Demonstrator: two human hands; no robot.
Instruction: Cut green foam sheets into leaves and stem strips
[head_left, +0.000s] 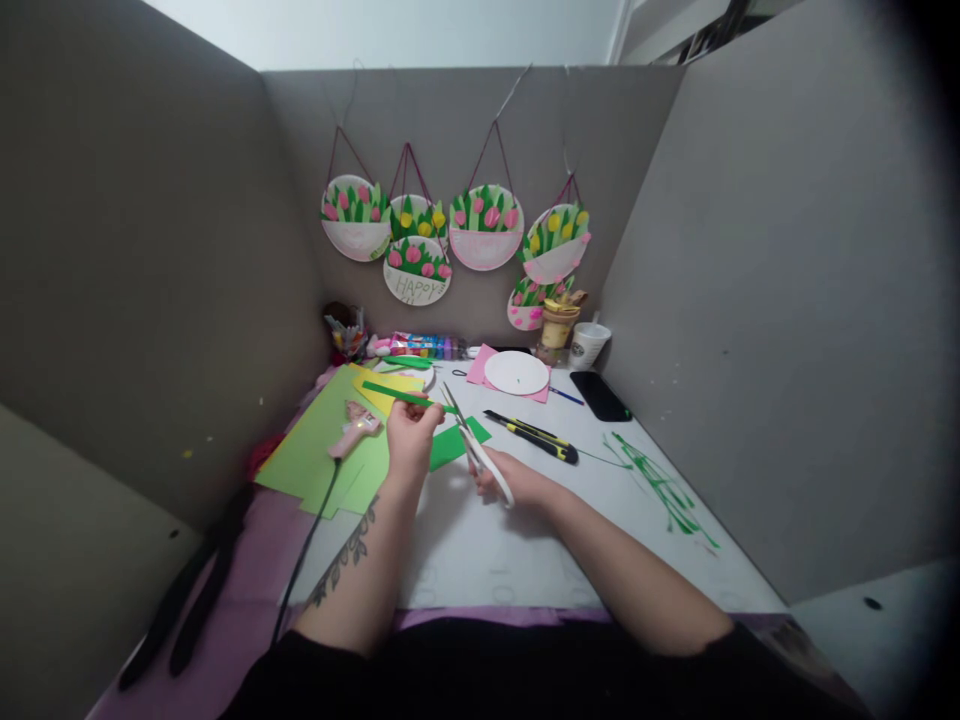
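In the head view my left hand (413,428) pinches a narrow green paper strip (391,392), which sticks out to the left of the fingers. My right hand (501,476) is closed round the white handles of a pair of scissors (471,437). Their blades are apart and point up and away, with the strip's right end at them. Below the blades a green paper piece (455,445) lies on the white table top (495,560). A black and yellow utility knife (534,438) rests just right of the scissors.
Light green sheets (300,450) lie at left under a pink glue gun (355,430) with a cord. Green paper scraps (664,490) and a phone (601,396) lie at right. A white paper disc (517,372) is at the back. Paper plate baskets (487,228) hang on the grey partition.
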